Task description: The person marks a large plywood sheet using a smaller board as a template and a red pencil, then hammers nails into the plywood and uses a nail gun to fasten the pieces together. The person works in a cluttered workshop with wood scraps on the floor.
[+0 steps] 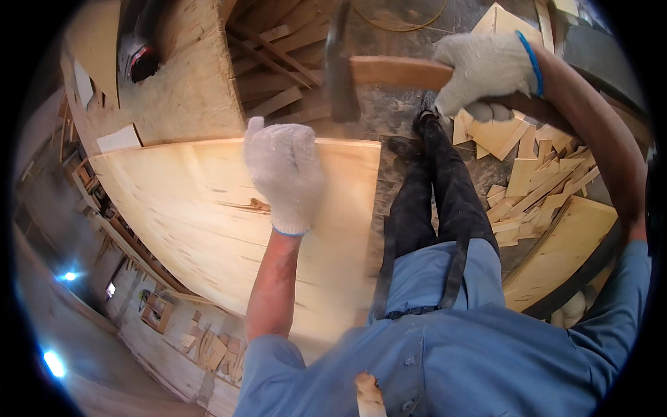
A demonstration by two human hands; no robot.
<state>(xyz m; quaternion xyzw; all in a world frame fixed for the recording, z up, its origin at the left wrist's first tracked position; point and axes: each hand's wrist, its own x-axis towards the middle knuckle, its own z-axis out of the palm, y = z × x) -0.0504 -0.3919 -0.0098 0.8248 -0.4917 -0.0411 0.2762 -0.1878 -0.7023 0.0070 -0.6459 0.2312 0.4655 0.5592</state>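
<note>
Wood offcuts (pixel 535 181) litter the floor at right. Left hand (pixel 283 175) presses flat on the panel (pixel 201 222) mid-frame; right hand (pixel 486 69) grips a raised, blurred hammer (pixel 347 73), upper centre. A stray blow could probably strike those fingers.

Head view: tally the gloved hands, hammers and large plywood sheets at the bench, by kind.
Gloved hands: 2, the left hand flat on the sheet, the right hand gripping the hammer handle
Hammers: 1, the hammer
Large plywood sheets: 1, the plywood sheet
Total: 4
</note>
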